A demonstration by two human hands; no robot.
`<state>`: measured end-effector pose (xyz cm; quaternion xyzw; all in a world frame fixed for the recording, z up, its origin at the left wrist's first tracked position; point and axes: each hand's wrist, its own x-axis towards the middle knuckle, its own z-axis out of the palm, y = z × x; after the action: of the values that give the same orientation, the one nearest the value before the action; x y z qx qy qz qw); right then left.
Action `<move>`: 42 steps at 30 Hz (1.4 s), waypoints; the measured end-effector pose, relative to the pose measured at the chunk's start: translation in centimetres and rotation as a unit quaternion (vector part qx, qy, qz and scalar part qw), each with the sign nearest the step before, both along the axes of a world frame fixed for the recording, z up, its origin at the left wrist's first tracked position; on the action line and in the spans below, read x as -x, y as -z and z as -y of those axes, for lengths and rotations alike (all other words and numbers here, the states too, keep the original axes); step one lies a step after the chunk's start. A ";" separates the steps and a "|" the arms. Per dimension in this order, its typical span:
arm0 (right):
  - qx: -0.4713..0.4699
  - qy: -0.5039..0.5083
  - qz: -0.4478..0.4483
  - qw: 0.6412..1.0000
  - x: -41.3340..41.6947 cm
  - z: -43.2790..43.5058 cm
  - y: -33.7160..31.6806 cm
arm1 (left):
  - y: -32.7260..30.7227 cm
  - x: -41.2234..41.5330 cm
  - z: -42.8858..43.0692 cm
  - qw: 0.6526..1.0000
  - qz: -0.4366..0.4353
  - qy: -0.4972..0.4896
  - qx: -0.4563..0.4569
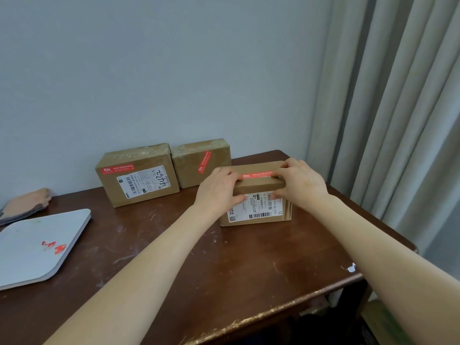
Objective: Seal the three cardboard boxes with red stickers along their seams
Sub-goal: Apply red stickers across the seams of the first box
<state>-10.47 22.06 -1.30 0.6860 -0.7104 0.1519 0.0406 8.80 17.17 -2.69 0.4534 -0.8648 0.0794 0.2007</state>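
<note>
Scuffed dark-wood desk (249,257) at a pale wall: left hand (219,188) & right hand (302,185) each have the grip clamped over the top front edge of the near box (258,187), centre-right on the desk, w/ fingers on the ends of the red sticker (257,174) and thumbs on the front paper label. To do it well, I'd rub from centre outward w/ flat fingertips so the glossy strip beds onto the creased matte cardboard along the seam, no bubbles. Far left box (109,185) & far middle box (189,170) touch by the wall, each w/ a red strip on.
</note>
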 end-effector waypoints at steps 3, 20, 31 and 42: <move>-0.001 0.000 -0.010 1.000 0.0 0.1 0.0 | 0.3 0.0 -0.2 1.000 0.001 0.000 0.009; -0.017 0.011 -0.037 0.999 -0.1 0.5 0.2 | 0.3 0.7 0.3 0.999 0.027 -0.032 0.004; -0.022 0.016 -0.021 0.999 -0.2 0.7 0.0 | 0.3 0.8 0.1 0.999 0.021 -0.038 0.012; -0.004 0.024 -0.027 0.999 -0.4 0.2 -0.2 | -0.1 0.0 0.1 1.000 -0.009 -0.006 0.004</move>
<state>-10.09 21.88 -1.14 0.6730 -0.7257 0.1293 0.0611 8.76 17.10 -2.60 0.4585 -0.8599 0.0796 0.2100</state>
